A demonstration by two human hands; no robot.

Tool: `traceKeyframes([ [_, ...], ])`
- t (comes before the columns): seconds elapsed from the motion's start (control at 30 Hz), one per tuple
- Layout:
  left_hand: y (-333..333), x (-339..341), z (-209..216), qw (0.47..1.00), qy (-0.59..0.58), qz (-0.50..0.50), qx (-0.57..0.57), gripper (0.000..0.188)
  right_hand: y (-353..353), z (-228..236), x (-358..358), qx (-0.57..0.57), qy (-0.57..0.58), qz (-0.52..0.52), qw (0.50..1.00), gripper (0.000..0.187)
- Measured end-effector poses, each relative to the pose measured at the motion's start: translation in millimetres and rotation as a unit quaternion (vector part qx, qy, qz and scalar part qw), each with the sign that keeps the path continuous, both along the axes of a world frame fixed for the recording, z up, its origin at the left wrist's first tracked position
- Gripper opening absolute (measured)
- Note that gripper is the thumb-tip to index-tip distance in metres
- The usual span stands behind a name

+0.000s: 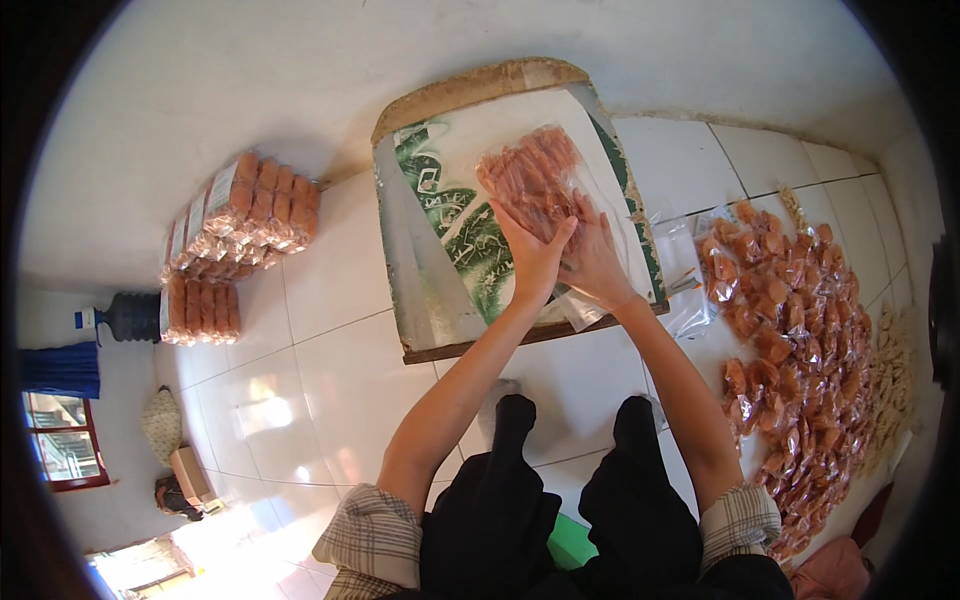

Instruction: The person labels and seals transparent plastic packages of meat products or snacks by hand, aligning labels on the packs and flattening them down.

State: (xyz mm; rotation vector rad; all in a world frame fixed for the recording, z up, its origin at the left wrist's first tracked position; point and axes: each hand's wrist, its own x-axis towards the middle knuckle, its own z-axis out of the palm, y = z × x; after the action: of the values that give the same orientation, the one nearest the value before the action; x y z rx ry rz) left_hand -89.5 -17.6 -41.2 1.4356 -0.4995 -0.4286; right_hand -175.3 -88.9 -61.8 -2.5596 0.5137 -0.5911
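A clear plastic bag (530,170) filled with rows of small orange-brown packets lies on a low table (408,290) with a white and green printed top. My left hand (532,250) grips the bag's near left side, its thumb reaching across toward the right. Around the right side of the same bag is my right hand (598,262), with its fingers along the plastic. The thumbs lie close together over the near part of the bag. A loose flap of clear plastic (582,312) sticks out below my right hand. Parts of the fingers are hidden by the bag.
On the tiled floor to the right spreads a large heap of small orange packets (790,340), beside loose clear bags (685,290). Filled bags (250,205) are stacked against the wall at left. Farther left are a dark water jug (135,317) and a cardboard box (190,475).
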Motion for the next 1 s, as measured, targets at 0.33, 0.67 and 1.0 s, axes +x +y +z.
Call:
traceKeyframes([
  [0.33,0,-2,13,0.984,-0.058,0.097,0.139,0.119,13,-3,-8,0.129,-0.117,-0.037,0.984,0.103],
  [0.67,3,-58,63,0.938,-0.343,-0.052,0.002,0.092,28,57,-184,0.322,-0.021,0.004,0.946,0.044],
  [1.0,-48,-241,-5,0.717,-0.410,-0.559,0.068,0.080,25,-40,-399,0.073,0.021,-0.472,0.878,0.066],
])
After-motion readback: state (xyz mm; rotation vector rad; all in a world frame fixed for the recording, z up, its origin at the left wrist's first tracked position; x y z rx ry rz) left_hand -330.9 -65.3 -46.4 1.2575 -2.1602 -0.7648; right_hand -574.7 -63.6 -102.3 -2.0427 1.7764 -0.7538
